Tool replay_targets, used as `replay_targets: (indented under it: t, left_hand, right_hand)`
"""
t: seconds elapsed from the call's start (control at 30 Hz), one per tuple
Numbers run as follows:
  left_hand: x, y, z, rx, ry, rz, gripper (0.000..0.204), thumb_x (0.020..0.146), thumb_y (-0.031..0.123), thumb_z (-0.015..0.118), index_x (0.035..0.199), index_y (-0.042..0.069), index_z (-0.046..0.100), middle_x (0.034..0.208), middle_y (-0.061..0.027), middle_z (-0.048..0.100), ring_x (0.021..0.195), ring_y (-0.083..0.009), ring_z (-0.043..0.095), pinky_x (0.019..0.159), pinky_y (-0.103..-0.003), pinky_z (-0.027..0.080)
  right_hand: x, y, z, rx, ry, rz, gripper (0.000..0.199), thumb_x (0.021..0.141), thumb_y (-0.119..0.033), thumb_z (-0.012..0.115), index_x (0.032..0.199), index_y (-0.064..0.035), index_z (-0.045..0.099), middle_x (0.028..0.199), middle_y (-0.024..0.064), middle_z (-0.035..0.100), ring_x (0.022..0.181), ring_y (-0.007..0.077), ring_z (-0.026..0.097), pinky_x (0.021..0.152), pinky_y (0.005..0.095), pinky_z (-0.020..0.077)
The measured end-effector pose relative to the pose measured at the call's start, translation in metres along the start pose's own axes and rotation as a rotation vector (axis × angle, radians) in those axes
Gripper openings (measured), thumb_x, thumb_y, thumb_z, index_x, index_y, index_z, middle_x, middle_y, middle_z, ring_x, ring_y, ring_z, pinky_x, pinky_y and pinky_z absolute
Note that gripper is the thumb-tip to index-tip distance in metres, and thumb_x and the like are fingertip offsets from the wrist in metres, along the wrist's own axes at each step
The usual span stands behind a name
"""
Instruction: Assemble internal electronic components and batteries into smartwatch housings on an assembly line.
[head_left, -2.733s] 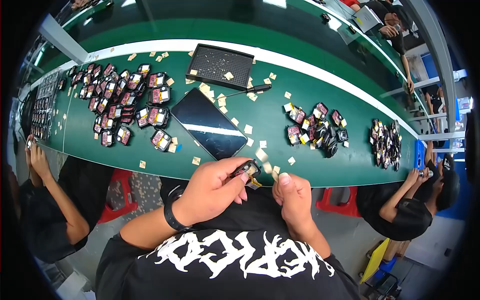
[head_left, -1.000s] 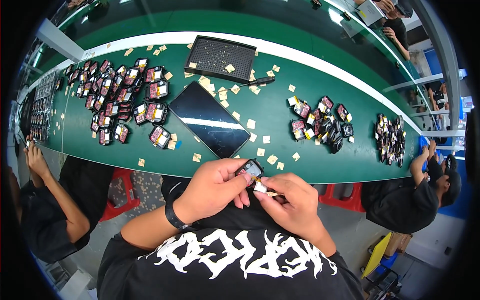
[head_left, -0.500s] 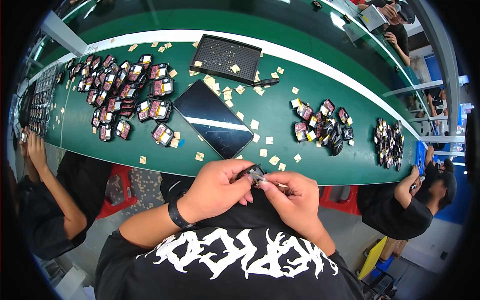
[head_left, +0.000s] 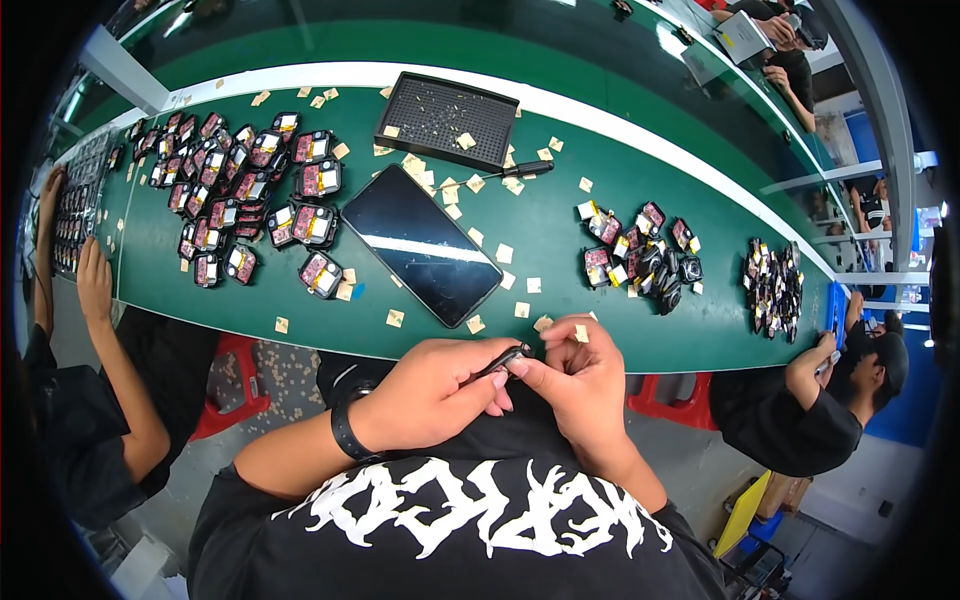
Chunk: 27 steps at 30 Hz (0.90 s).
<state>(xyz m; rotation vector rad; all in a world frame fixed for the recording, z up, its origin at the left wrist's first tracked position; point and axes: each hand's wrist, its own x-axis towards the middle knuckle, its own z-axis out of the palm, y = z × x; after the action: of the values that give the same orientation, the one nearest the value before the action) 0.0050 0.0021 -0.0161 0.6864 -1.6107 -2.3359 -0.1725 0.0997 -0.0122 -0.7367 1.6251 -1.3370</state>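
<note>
Close to the table's front edge, my left hand [head_left: 425, 400] is closed around a small black device housing [head_left: 497, 367], which is now tilted edge-on. My right hand [head_left: 585, 390] is next to it, its thumb against the housing's right end. A small cream paper square [head_left: 581, 333] shows at the curled fingers of that hand. Fingers hide most of the housing. Just beyond my hands lies a large black tablet-like panel [head_left: 425, 245], set at a slant and reflecting a strip of light.
Open housings with red circuit boards [head_left: 320, 180] crowd the left of the green table [head_left: 400, 345]. Smaller piles sit right [head_left: 655, 265] and far right [head_left: 770, 290]. A black tray [head_left: 440, 125] and screwdriver [head_left: 535, 168] lie behind the panel, among scattered squares. People sit on both sides.
The housing has turned from face-up to edge-on in my left hand. My right fingers have lifted, bringing the paper square into sight. At left, a neighbour's hands have moved apart.
</note>
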Motion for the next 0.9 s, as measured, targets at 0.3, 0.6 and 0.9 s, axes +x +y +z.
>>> replay_targets:
  t: [0.3,0.6,0.9]
  left_hand:
    - [0.0,-0.008,-0.013,0.208,-0.104,0.074,0.031,0.103,0.002,0.049,0.132,-0.002,0.059,0.089,-0.0078,0.066,0.077,-0.0148,0.066,0.069,-0.029,0.056]
    - [-0.006,-0.007,-0.01,-0.152,0.067,-0.04,0.027,0.103,0.005,0.053,0.129,-0.002,0.06,0.091,-0.0061,0.066,0.076,-0.0085,0.063,0.065,-0.023,0.053]
    - [-0.034,0.013,-0.043,-0.145,0.378,0.041,0.031,0.103,0.005,0.054,0.132,-0.007,0.057,0.099,-0.014,0.071,0.071,-0.0118,0.066,0.063,-0.026,0.056]
  right_hand:
    - [0.012,-0.005,-0.003,-0.023,-0.229,0.323,0.021,0.085,0.002,0.08,0.098,0.001,0.064,0.086,0.003,0.066,0.077,0.006,0.063,0.07,0.0207,0.052]
    - [0.005,-0.013,0.006,0.193,-0.183,0.202,0.019,0.093,-0.007,0.075,0.105,0.001,0.063,0.087,-0.0017,0.063,0.08,0.0033,0.057,0.07,0.0198,0.047]
    - [0.05,-0.038,-0.042,-0.53,0.276,-0.219,0.018,0.087,-0.003,0.079,0.1,-0.0008,0.067,0.085,-0.0021,0.061,0.06,0.0003,0.042,0.051,0.0203,0.0312]
